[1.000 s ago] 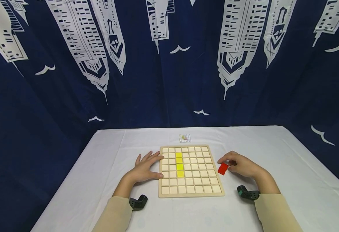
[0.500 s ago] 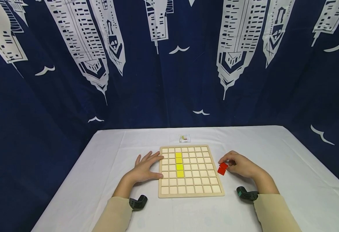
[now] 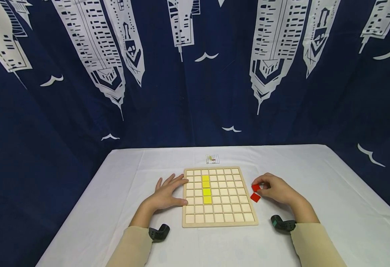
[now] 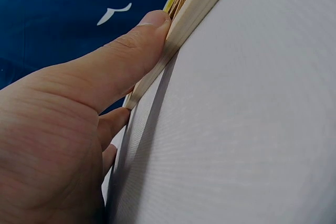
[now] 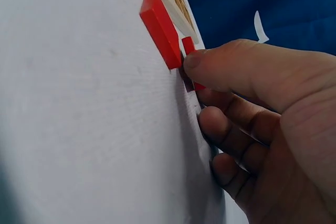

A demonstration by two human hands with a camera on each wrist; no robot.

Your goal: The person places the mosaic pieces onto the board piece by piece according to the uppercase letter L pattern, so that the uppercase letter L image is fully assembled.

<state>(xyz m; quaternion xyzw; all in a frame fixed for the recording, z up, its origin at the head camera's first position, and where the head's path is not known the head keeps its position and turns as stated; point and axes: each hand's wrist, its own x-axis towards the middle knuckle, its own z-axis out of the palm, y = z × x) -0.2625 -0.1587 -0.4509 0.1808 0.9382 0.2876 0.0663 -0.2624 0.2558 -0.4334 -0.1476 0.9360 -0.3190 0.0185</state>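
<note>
A wooden grid board (image 3: 219, 224) lies on the white tablecloth, with a column of yellow square tiles (image 3: 207, 192) set in it. My left hand (image 3: 164, 196) rests at the board's left edge, fingers spread; the left wrist view shows the thumb (image 4: 152, 30) touching the wooden rim. Just right of the board, my right hand (image 3: 276, 190) pinches a red square tile (image 3: 256, 187) between thumb and finger. A second red tile (image 3: 255, 197) lies on the cloth, nearer to me. In the right wrist view the thumb partly covers the held tile (image 5: 188, 44).
Behind the board lies a small card (image 3: 212, 159) printed with a coloured grid. A dark blue curtain (image 3: 195, 96) with white buildings hangs at the table's far edge. Each wrist wears a black device, one on the left (image 3: 159, 233) and one on the right (image 3: 283, 224).
The two red tiles, together a second ago, have come apart: the one in my right hand has shifted away from me, the other stays by the board. My left hand has not moved.
</note>
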